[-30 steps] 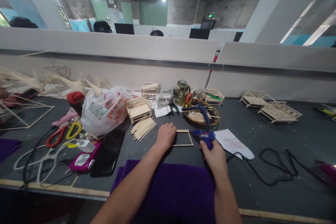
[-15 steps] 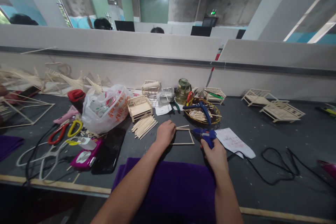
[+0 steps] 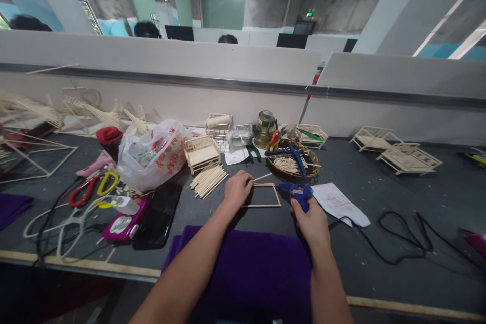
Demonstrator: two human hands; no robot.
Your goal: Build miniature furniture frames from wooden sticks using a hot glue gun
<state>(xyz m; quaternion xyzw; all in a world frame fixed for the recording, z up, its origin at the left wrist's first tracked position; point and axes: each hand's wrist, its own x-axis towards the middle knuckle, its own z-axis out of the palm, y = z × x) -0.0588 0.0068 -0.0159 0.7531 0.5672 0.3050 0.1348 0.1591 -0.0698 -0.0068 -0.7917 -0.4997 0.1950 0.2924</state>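
Note:
My right hand (image 3: 313,217) is closed around a blue hot glue gun (image 3: 299,193). The gun's nozzle points left, at the upper right corner of a small rectangular frame of wooden sticks (image 3: 261,206) lying on the table. My left hand (image 3: 237,192) is over the frame's left end and covers it. Its fingers are pinched at a thin wooden stick (image 3: 262,177) that slants up and away from the frame's far side; the exact contact is hidden. Beyond the left hand lies a pile of cut wooden sticks (image 3: 208,180).
A basket (image 3: 313,171) holds sticks and blue-handled pliers. Around it are a glass jar (image 3: 266,129), a paper sheet (image 3: 337,203) and miniature stick furniture (image 3: 408,159). Leftward are a plastic bag (image 3: 148,162), a phone (image 3: 158,217) and scissors (image 3: 84,191). Purple cloth (image 3: 261,258) lies in front.
The thin stick at my left fingers has swung up, away from the frame's far side. The right hand and glue gun stay almost in place. The view has shifted slightly.

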